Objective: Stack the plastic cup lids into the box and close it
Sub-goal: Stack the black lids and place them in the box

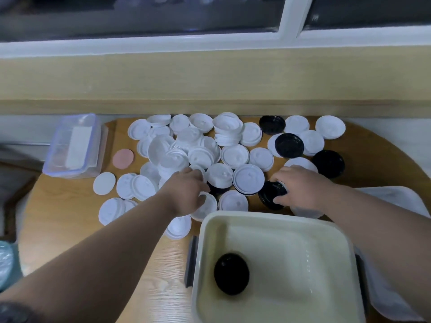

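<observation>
Many white cup lids (234,156) and a few black lids (289,145) lie scattered over the far half of a round wooden table (58,220). A cream box (326,231) stands open at the near edge with one black lid (231,273) on its floor. My right hand (300,187) grips a black lid (270,194) just beyond the box's far rim. My left hand (186,192) reaches into the white lids, its fingers curled on the edge of a white lid (205,206); whether it holds that lid is unclear.
A clear plastic container (74,145) with a lid stands at the table's far left. A pink disc (123,158) lies beside it. A wooden ledge and a window frame run behind the table. A white flat piece (396,199) lies at the right under my forearm.
</observation>
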